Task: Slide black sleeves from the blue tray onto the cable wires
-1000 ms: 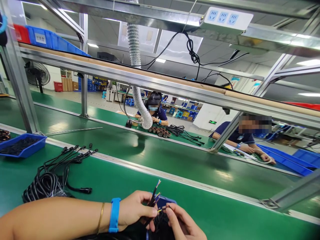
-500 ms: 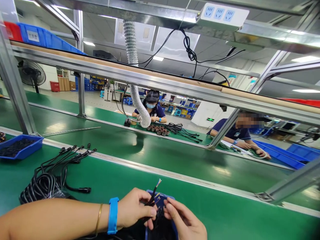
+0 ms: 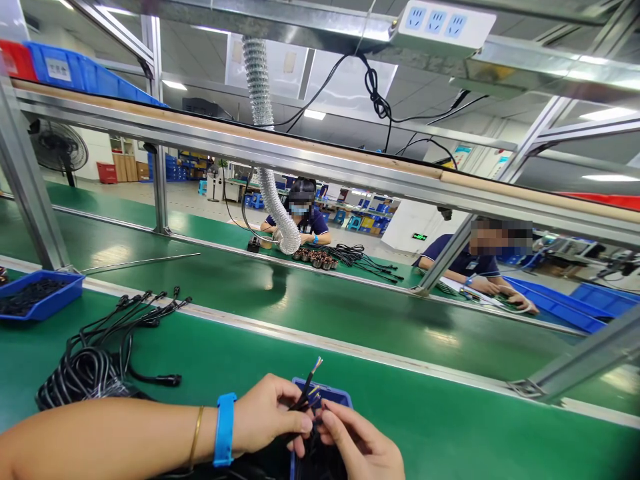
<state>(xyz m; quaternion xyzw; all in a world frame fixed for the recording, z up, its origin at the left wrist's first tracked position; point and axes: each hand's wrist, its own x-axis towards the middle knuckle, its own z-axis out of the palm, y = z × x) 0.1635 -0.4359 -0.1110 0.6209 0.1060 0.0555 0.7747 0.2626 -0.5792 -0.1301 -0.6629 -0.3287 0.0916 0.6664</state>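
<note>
My left hand (image 3: 277, 413), a blue band at its wrist, is closed round black cables (image 3: 305, 393) whose stripped ends show thin coloured wires pointing up. Close beside those ends, my right hand (image 3: 357, 440) pinches thumb and forefinger together; whatever lies between the fingertips is too small to make out. Beneath both hands is a blue tray (image 3: 340, 396) with dark parts in it, partly hidden by the hands.
A coil of black cables (image 3: 90, 373) with connectors lies at left. Behind it is a blue bin (image 3: 65, 297) of small black parts. A metal rail (image 3: 280, 333) crosses the green bench. Two people sit across, near a silver hose (image 3: 273, 193) and motor-like parts (image 3: 317, 259).
My right hand has shifted left, its fingertips now nearer the wire ends. My left hand stays almost in place with the cables.
</note>
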